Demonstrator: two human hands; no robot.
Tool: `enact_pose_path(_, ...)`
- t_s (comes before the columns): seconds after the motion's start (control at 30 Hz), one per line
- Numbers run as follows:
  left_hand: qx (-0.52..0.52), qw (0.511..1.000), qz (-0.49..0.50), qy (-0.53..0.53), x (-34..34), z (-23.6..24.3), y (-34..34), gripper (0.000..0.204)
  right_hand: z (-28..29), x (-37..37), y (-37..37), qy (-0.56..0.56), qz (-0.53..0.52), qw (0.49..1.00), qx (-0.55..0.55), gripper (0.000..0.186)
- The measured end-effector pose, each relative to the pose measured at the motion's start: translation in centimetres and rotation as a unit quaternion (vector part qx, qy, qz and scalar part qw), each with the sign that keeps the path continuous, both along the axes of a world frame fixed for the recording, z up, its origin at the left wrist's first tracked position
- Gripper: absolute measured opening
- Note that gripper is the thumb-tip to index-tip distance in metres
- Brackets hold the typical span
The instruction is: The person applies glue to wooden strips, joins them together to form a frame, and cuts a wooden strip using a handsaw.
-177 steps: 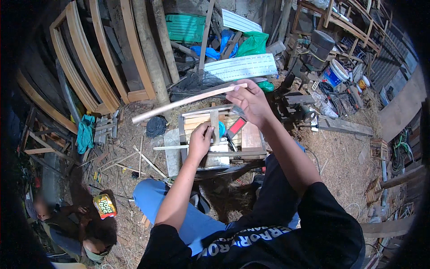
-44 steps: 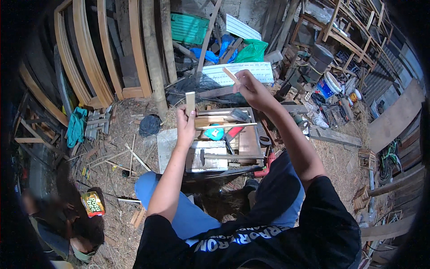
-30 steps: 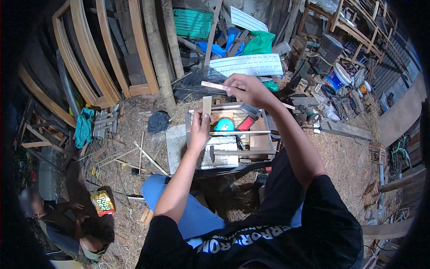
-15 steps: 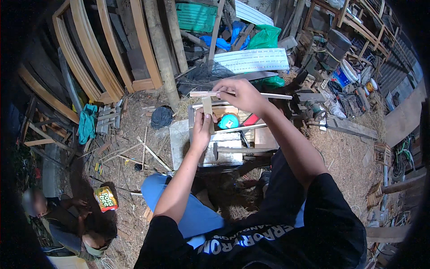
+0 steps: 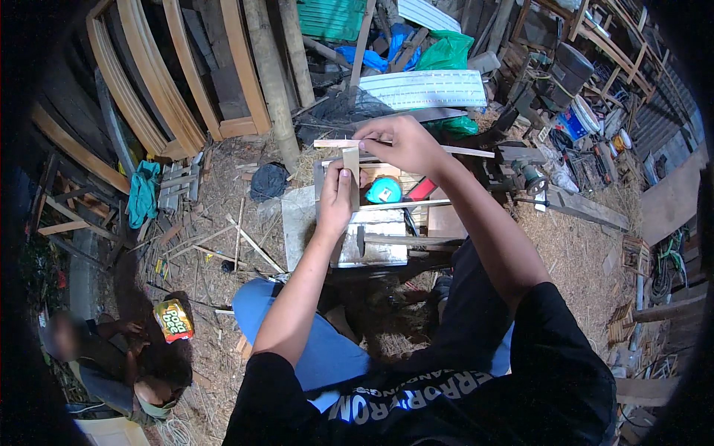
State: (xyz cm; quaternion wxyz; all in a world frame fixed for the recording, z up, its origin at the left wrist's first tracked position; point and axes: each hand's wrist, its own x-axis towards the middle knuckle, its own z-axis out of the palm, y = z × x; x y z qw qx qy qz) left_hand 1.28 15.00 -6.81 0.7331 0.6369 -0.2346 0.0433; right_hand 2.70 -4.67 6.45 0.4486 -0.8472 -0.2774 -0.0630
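My left hand (image 5: 337, 199) grips a short, flat piece of pale wood (image 5: 351, 165), held upright over a low work surface (image 5: 375, 253). Across its top end lies a long thin wooden strip (image 5: 327, 143), which my right hand (image 5: 398, 145) pinches close to that joint. Whether the right fingers also hold something small, such as a nail, I cannot tell. Beneath the hands are a teal tape measure (image 5: 383, 191) and a red object (image 5: 423, 189) partly hidden by my right forearm. A hammer (image 5: 416, 241) lies along the near side of the surface.
Another person (image 5: 111, 357) sits low at the left, beside a yellow and red snack bag (image 5: 174, 320). Wooden frames (image 5: 141, 82) lean at the back left. Scrap sticks (image 5: 256, 245) litter the ground. Buckets (image 5: 576, 119) and clutter stand at the right.
The upright wood piece has turned a little and shifted slightly right and up with my left hand. The strip and my right hand have risen slightly. Both grips stay the same.
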Motion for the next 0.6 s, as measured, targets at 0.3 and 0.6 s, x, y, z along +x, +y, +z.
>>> enact_pose_path(0.3, 0.005, 0.999, 0.036, 0.003, 0.6, 0.4, -0.27, 0.024, 0.53, -0.15, -0.03, -0.001, 0.0, 1.0, -0.015, 0.022)
enact_pose_path(0.6, 0.022, 0.999, 0.037, -0.012, 0.48, 0.49, -0.54, 0.023, 0.37, 0.03, -0.4, -0.03, -0.009, 0.999, -0.023, 0.022)
